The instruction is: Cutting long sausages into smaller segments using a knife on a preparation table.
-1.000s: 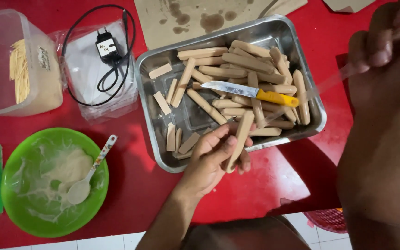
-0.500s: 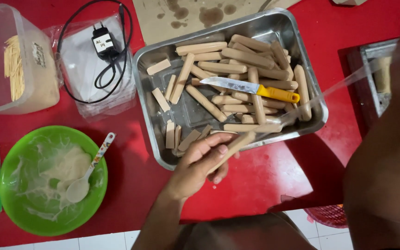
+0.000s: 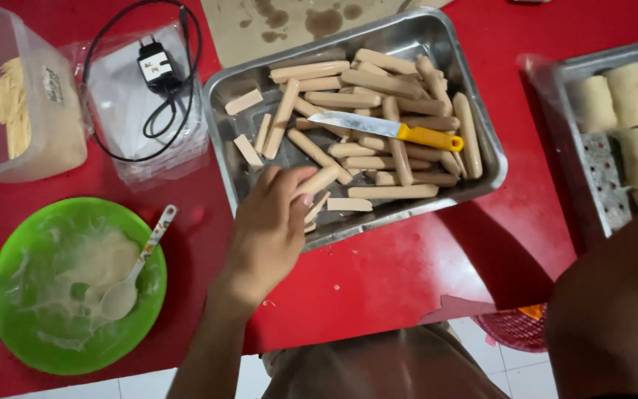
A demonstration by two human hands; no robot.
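Observation:
A steel tray point(image 3: 490, 174) on the red table holds several pale sausage sticks point(image 3: 378, 81) and cut strips. A knife with a yellow handle point(image 3: 430, 137) lies across them. My left hand point(image 3: 267, 229) reaches over the tray's near left corner, its fingers closed on a few sausage strips point(image 3: 320, 179). Of my right side only a dark forearm point(image 3: 614, 318) shows at the lower right; the hand itself is out of the picture.
A green bowl point(image 3: 16, 325) of white batter with a spoon point(image 3: 131, 281) sits at the left. Behind it stand a clear plastic box point(image 3: 38, 140) and a charger with cable point(image 3: 158, 66) on a plastic bag. A second tray point(image 3: 574, 81) of pale rolls point(image 3: 633, 122) is at right.
My left hand has closed on sausage strips and shifted left inside the tray. My right hand has dropped out of view, and the tray of rolls has come into view at the right.

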